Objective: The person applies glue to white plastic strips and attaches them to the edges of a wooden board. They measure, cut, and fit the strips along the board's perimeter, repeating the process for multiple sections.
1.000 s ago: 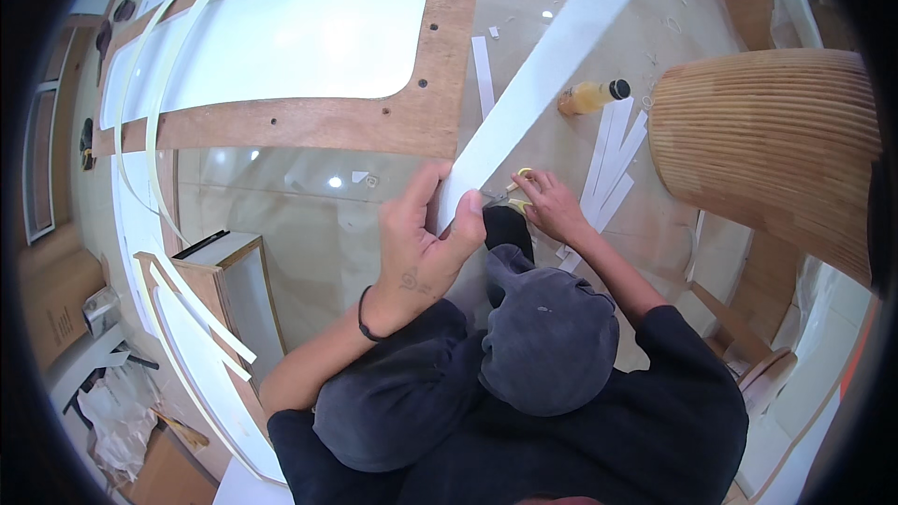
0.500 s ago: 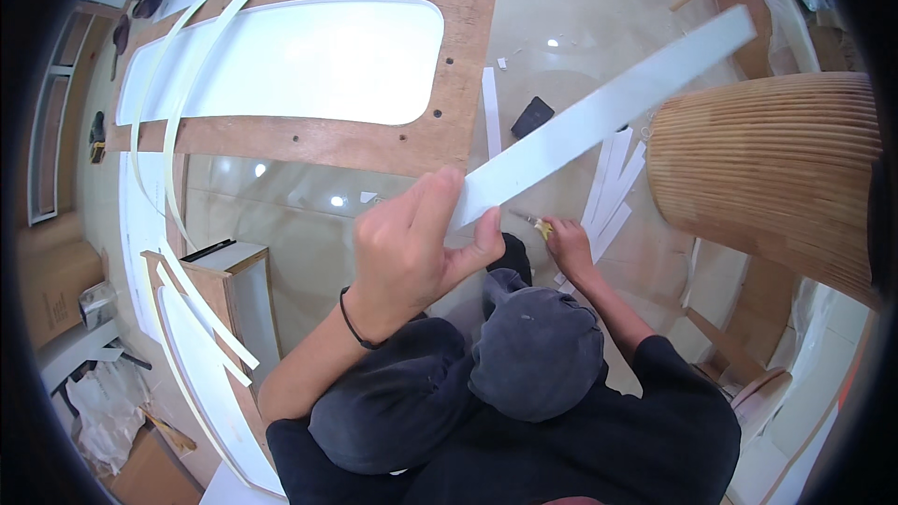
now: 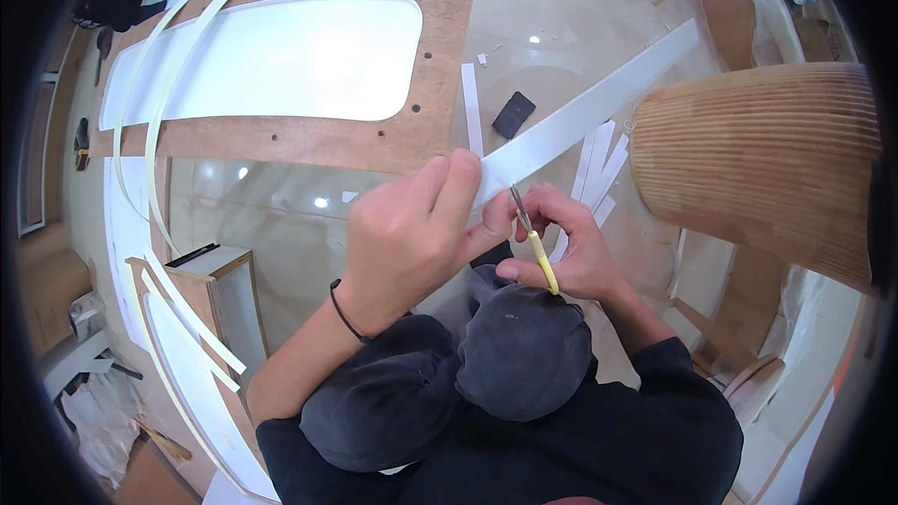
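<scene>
My left hand (image 3: pixel 416 234) is closed on the near end of a long, flat white strip (image 3: pixel 599 98), which slants up and away to the right. A dark band circles that wrist. Just right of it, my right hand (image 3: pixel 571 243) grips a pair of scissors (image 3: pixel 541 262) with yellow handles. Their metal blades point up at the strip's lower edge, close to my left thumb. Whether the blades touch the strip I cannot tell.
A wooden board (image 3: pixel 440 136) with a white rounded inset lies ahead to the left, crossed by bent pale strips (image 3: pixel 159 112). A ribbed wooden drum shape (image 3: pixel 748 168) stands at right. Loose white strips (image 3: pixel 599 164) and a black block (image 3: pixel 514 115) lie on the floor. A person's dark-clothed legs (image 3: pixel 117 5) show far left.
My right hand has come up from the floor side with the scissors, bringing the blades to the strip's near end. The strip's far end has shifted slightly left and lower.
</scene>
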### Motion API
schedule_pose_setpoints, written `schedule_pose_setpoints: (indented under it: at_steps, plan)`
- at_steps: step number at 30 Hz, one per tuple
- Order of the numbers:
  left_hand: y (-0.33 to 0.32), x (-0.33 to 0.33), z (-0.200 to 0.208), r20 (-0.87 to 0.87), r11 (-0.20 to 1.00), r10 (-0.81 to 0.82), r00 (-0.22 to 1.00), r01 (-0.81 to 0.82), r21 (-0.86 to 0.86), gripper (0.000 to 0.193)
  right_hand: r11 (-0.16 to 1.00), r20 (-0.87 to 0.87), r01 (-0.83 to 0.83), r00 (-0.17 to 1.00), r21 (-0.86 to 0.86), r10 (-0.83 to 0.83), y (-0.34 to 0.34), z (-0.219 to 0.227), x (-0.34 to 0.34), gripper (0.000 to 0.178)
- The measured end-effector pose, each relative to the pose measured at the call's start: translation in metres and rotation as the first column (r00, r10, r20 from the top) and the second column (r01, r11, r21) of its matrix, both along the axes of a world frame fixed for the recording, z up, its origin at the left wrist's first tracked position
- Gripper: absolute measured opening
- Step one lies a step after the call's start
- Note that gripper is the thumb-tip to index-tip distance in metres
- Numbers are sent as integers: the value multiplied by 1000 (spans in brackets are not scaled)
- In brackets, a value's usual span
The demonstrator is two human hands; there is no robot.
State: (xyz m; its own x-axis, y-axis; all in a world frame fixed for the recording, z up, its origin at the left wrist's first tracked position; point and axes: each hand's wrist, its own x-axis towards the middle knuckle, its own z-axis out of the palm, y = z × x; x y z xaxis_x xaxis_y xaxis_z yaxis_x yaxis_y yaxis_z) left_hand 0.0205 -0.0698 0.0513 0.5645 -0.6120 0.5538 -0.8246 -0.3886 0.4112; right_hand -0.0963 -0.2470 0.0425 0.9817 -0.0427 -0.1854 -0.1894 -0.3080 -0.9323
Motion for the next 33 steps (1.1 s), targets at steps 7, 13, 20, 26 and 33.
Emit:
schedule_pose_setpoints:
  at_steps: [7,13,20,26,33]
  plan:
    - [-1,-5,-2,4,1000,-4,1000,4,-11,32,999,69,-34,997,9,34,3,4,11,47]
    - [3,-11,7,-102,994,-78,992,85,71,40,998,110,-51,992,-22,53,0,9,6,47]
    - [0,-12,2,-52,998,-65,997,66,17,33,997,93,-73,993,-40,76,0,12,3,49]
    - [0,-14,1,-59,998,-60,996,61,16,32,996,99,-76,992,-56,81,1,12,2,49]
    - [6,-16,7,-137,987,-123,983,136,85,42,998,76,-49,996,-38,52,2,12,-1,45]
